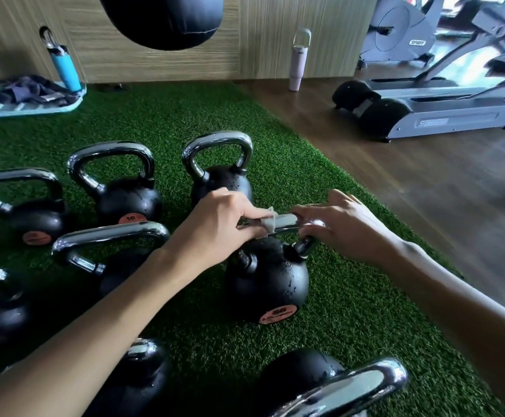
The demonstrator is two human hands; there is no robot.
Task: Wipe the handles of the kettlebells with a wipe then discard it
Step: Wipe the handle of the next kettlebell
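- Left hand pinches the wipe round the kettlebell handle; slide it firmly toward the right hand.
- Right hand seems curled on the handle's corner, steadying.

The middle kettlebell is black with a shiny silver handle and an orange round sticker. The wipe is white. The grass mat is green, the floor brown. At upper left, the bottle is blue.
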